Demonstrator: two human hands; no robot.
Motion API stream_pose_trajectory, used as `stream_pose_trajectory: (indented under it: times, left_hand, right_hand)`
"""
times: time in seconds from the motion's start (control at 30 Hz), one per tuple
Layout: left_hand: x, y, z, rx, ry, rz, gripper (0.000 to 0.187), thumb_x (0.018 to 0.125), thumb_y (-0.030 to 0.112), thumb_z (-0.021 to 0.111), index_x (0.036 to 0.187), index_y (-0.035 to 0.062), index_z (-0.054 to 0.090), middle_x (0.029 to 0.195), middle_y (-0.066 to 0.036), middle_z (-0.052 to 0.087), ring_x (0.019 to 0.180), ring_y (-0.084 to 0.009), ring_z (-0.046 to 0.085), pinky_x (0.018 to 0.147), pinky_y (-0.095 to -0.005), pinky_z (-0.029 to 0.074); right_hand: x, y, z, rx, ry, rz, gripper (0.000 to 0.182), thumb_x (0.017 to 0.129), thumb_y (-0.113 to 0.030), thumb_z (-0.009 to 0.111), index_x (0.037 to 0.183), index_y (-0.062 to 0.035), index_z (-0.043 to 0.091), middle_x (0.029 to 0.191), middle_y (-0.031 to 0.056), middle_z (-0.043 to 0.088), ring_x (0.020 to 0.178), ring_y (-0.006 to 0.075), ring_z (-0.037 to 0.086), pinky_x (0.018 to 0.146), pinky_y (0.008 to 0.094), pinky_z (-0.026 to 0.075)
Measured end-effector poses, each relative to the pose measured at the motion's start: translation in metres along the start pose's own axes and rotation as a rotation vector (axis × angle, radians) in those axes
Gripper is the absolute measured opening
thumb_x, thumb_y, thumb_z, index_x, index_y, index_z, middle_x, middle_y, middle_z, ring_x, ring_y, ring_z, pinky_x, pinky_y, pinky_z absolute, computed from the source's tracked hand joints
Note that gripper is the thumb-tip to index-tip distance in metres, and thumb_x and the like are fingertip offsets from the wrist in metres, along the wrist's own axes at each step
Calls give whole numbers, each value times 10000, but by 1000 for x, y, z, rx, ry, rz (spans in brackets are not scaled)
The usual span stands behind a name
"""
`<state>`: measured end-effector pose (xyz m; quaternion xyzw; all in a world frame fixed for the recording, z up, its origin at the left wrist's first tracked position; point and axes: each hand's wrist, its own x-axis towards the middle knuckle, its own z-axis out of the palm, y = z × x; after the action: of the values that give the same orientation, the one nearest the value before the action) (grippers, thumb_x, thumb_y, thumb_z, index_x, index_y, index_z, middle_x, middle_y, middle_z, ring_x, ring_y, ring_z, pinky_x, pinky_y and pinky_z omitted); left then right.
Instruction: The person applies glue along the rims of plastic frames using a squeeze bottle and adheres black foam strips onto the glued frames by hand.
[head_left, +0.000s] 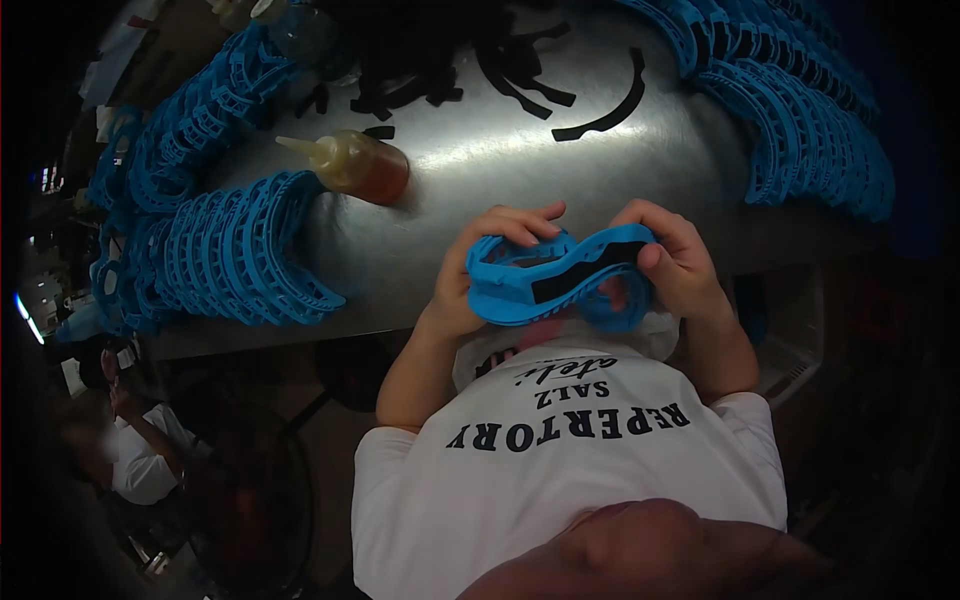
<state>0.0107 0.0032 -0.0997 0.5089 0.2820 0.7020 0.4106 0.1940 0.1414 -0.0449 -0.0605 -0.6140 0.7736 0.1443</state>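
Observation:
My left hand [462,258] is closed around one end of a blue goggle frame [505,293], with its fingers over the upper edge. At the frame's other end, my right hand [688,268] pinches the rim between thumb and fingers. A black foam strip [590,272] lies along the frame's curved edge, and its right end reaches my right thumb. The frame is held in front of my shirt, just off the near edge of the metal table [480,195].
A squeeze bottle of amber liquid [370,168] stands beyond my left hand. Rows of blue frames [235,250] line the left side, and more blue frames [805,135] the right. Loose black strips [610,115] lie at the back. Another person [145,455] is at lower left.

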Motion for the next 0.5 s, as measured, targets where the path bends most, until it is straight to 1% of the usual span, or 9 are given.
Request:
stream_pose_trajectory:
  times: [0.03, 0.1, 0.13, 0.17, 0.23, 0.27, 0.33, 0.37, 0.5]
  left_hand:
    - [-3, 1, -4, 0, 0, 9, 306, 855, 93, 577, 1138, 28, 480, 1172, -164, 524, 1186, -292, 489, 1038, -429, 358]
    - [-9, 6, -2, -35, 181, 9, 260, 874, 95, 561, 1110, 37, 466, 1082, -120, 514, 1114, -250, 519, 992, -394, 400]
    - [-12, 9, -2, -52, 269, 7, 238, 884, 97, 553, 1095, 41, 459, 1038, -98, 508, 1078, -229, 535, 969, -377, 422]
    - [-15, 11, -3, -52, 269, 12, 238, 884, 97, 553, 1095, 41, 459, 1038, -98, 508, 1078, -229, 535, 969, -377, 422]
    - [-18, -4, 6, -16, 396, 25, 269, 908, 139, 544, 1143, 55, 444, 1044, -72, 479, 966, -156, 524, 836, -291, 442]
    - [-21, -7, 5, 20, 453, 19, 285, 919, 160, 539, 1166, 62, 437, 1047, -59, 464, 909, -120, 519, 770, -248, 452]
    - [-32, -17, -1, 72, 452, 12, 281, 920, 160, 537, 1163, 61, 436, 1053, -53, 455, 910, -118, 516, 766, -248, 451]
    - [-37, -26, -5, 92, 443, 4, 277, 921, 160, 535, 1160, 60, 435, 1059, -46, 446, 912, -116, 514, 761, -247, 451]
    - [-33, -36, 2, 109, 458, 8, 268, 915, 155, 539, 1144, 60, 435, 1056, -44, 441, 917, -116, 508, 764, -251, 449]
  right_hand:
    - [11, -1, 0, -8, -4, -1, 340, 934, -345, 525, 969, -7, 538, 697, 46, 587, 547, 84, 550, 503, 207, 440]
    - [41, -7, -8, -201, 141, -133, 321, 941, -305, 517, 1026, 0, 565, 854, 63, 597, 766, 127, 588, 672, 255, 478]
    - [56, -15, -15, -486, 219, -93, 290, 932, -272, 525, 1041, -9, 582, 895, 69, 596, 833, 150, 582, 729, 274, 471]
    - [73, -17, -23, -769, 298, -51, 266, 923, -240, 533, 1056, -19, 600, 936, 76, 595, 899, 174, 576, 785, 293, 464]
    - [100, 1, -59, -1174, 322, -170, 215, 885, -200, 565, 1005, -39, 639, 922, 90, 605, 891, 217, 581, 782, 310, 470]
    - [112, 12, -67, -1170, 320, -177, 215, 885, -200, 565, 1005, -39, 639, 922, 90, 605, 891, 217, 581, 782, 310, 470]
    - [134, 42, -72, -1313, 355, -179, 194, 874, -175, 591, 1012, -50, 646, 905, 83, 592, 849, 195, 593, 762, 292, 482]
    - [138, 52, -76, -1315, 354, -181, 194, 874, -175, 591, 1012, -50, 646, 905, 83, 592, 849, 195, 593, 762, 292, 482]
    - [157, 68, -79, -1241, 329, -273, 198, 843, -203, 623, 928, -27, 657, 953, 101, 606, 920, 243, 563, 800, 340, 472]
